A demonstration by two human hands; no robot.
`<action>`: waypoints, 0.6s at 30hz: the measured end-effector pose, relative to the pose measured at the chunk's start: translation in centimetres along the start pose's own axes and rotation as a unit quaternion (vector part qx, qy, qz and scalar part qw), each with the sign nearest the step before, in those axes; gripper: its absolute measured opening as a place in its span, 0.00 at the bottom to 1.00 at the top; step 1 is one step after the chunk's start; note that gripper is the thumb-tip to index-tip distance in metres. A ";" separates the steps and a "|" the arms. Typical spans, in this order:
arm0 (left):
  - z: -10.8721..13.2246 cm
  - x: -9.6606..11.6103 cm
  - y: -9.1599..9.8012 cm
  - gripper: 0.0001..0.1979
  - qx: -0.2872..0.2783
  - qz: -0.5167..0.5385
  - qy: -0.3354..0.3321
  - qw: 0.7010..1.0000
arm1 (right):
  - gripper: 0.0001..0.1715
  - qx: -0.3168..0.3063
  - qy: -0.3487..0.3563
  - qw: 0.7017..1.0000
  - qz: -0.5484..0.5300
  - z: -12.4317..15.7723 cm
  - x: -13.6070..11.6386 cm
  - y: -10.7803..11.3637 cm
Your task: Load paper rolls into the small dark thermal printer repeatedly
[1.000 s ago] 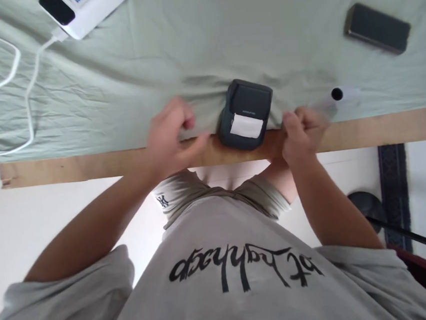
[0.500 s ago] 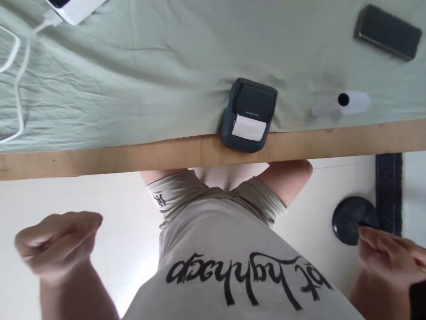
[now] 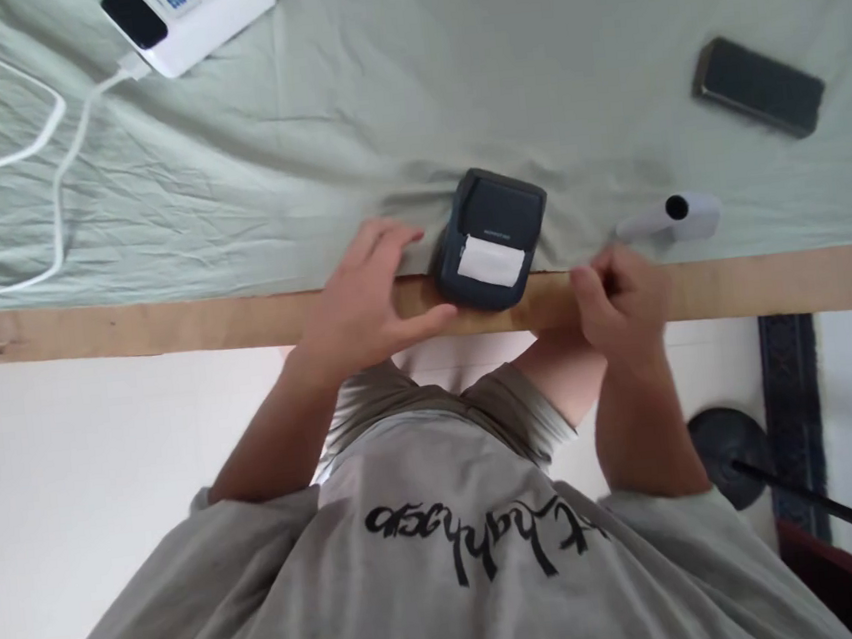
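Note:
A small dark label printer [image 3: 494,238] with white paper in its slot sits at the near edge of a table covered by a pale green cloth [image 3: 338,117]. My left hand [image 3: 364,300] lies at the printer's left side with its fingers stretched out; the thumb touches the printer's lower corner. My right hand [image 3: 625,305] rests on the wooden table edge [image 3: 133,330], right of the printer. Its fingers are curled together, and what they hold, if anything, is hidden. A white paper roll [image 3: 676,218] lies just beyond that hand.
A black phone-like slab [image 3: 757,87] lies at the far right of the cloth. A white power bank [image 3: 192,5] with a white cable [image 3: 48,145] sits at the far left. A black round base [image 3: 728,436] stands on the floor at right.
Half a second ago both hands were pulled back down beside my body as fists. They have come back up to the table edge, either side of the printer.

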State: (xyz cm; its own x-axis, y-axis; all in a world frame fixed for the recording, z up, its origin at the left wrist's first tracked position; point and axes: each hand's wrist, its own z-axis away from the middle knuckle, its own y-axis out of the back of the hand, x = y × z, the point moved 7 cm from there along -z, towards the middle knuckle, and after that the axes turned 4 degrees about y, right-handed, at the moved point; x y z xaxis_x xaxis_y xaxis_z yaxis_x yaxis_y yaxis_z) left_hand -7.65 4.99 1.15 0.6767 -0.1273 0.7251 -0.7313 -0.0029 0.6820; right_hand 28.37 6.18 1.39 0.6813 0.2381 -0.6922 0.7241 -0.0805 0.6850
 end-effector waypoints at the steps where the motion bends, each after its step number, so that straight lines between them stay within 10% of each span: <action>1: -1.0 1.0 -1.5 0.37 -0.018 -0.006 -0.010 1.000 | 0.27 -0.005 0.004 1.000 0.002 -1.6 0.3 -1.6; 6: -2.6 3.3 -5.9 0.57 -0.116 -0.111 -0.044 0.986 | 0.39 -0.019 0.033 0.999 0.005 -5.9 -1.0 -6.1; 18: -2.5 2.2 -5.4 0.65 -0.069 -0.118 -0.075 0.988 | 0.42 -0.055 0.062 0.996 0.024 -5.5 -2.4 -7.2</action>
State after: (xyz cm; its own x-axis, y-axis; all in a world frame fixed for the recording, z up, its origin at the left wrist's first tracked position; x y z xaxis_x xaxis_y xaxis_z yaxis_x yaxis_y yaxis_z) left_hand -1.96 7.15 -0.71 0.7997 -0.2840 0.5289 -0.5289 0.0837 0.8446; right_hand 20.96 11.51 -0.63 0.6915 0.3541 -0.6296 0.6704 0.0100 0.7419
